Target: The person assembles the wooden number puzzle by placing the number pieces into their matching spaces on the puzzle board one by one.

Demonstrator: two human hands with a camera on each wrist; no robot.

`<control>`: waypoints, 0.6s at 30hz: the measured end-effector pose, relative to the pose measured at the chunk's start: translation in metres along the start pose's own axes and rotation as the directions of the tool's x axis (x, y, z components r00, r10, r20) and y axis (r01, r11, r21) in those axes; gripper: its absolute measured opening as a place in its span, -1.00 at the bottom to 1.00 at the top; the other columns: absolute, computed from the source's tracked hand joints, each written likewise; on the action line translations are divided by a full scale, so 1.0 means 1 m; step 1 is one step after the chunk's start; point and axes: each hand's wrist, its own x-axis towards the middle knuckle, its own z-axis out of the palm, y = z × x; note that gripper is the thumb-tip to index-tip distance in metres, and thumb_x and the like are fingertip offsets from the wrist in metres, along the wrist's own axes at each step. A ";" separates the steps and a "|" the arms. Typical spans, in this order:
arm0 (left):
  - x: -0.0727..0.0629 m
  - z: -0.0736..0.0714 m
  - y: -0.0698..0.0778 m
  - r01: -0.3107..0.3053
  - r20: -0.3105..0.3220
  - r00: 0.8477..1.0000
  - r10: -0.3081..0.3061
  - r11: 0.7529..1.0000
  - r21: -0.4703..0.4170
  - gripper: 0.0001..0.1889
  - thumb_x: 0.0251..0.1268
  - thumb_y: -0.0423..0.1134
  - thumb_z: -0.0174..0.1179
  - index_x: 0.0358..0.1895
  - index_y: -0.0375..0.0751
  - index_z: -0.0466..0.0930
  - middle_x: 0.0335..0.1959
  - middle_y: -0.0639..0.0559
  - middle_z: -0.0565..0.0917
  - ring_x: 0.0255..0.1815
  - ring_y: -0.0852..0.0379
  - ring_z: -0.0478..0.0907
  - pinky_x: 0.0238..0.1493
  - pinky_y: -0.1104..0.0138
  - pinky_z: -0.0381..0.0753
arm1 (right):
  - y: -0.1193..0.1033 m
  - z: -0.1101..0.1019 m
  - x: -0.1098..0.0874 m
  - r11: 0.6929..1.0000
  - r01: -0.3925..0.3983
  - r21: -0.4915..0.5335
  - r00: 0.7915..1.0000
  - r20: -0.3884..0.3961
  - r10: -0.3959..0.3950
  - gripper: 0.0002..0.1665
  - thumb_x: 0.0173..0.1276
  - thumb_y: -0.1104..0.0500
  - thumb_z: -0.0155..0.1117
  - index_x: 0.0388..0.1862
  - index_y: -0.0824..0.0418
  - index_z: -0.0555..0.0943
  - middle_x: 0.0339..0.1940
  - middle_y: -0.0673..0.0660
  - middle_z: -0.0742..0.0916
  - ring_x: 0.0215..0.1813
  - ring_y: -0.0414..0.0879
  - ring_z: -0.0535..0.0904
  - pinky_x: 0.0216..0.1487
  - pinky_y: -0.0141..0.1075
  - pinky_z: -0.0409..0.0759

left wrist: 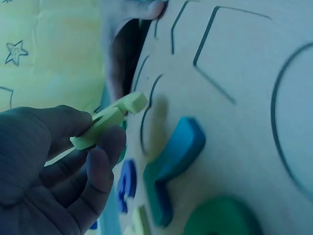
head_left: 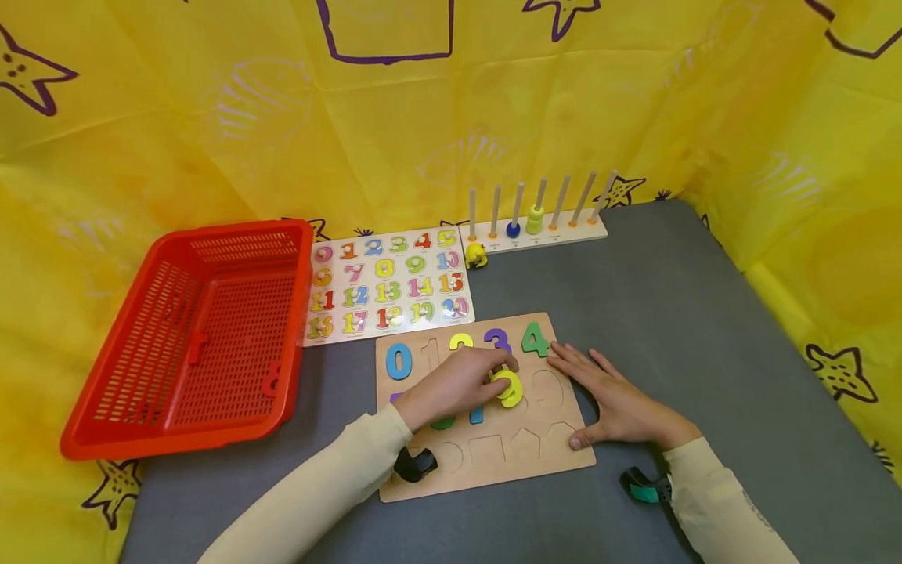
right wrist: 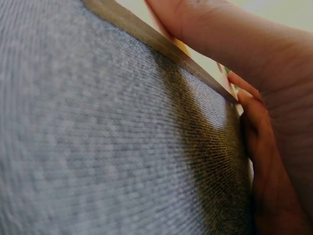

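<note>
My left hand pinches a yellow number piece that looks like a 9, between thumb and fingers. In the left wrist view that yellow piece is tilted, held above the wooden number board. My right hand rests at the board's right edge, thumb on its lower right corner and fingertips beside the green 4. Also set in the board are a blue 0, a yellow 2, a purple 3 and a blue 7. My left hand partly covers the middle row.
A red basket stands at the left with a red piece in it. Behind the board lie a printed number puzzle, a small yellow figure and a peg stand. The grey table meets yellow cloth at the back.
</note>
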 end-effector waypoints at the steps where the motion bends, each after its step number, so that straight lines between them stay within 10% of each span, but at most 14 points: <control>1: 0.003 0.003 0.001 -0.002 0.006 1.000 0.002 1.000 -0.007 -0.76 0.48 -0.23 0.22 0.12 -0.13 0.64 -0.15 0.10 0.72 -0.30 0.29 0.55 -0.23 0.47 0.56 | 0.000 0.000 0.000 1.000 0.002 0.000 1.000 0.001 -0.002 0.49 -0.11 -0.39 0.62 0.68 0.07 0.05 0.69 0.10 0.03 0.66 0.14 -0.15 0.54 0.07 -0.43; 13: 0.017 0.031 0.003 -0.030 -0.031 0.999 0.032 0.998 0.062 -0.62 0.42 -0.18 0.27 0.24 -0.17 0.58 0.07 0.01 0.64 -0.11 0.24 0.54 -0.02 0.47 0.55 | 0.002 -0.001 0.001 0.999 0.031 -0.028 0.999 -0.005 -0.032 0.47 -0.08 -0.37 0.61 0.67 0.12 0.06 0.69 0.16 0.04 0.66 0.15 -0.13 0.55 0.02 -0.42; 18: 0.008 0.035 0.005 -0.104 -0.026 0.993 0.114 0.961 0.258 -0.54 0.43 -0.07 0.26 0.33 -0.07 0.54 0.29 -0.02 0.52 0.21 0.11 0.51 0.18 0.34 0.53 | 0.003 -0.001 0.000 0.999 0.031 -0.036 1.000 -0.004 -0.031 0.47 -0.08 -0.37 0.61 0.67 0.12 0.06 0.69 0.16 0.04 0.66 0.15 -0.13 0.55 0.04 -0.41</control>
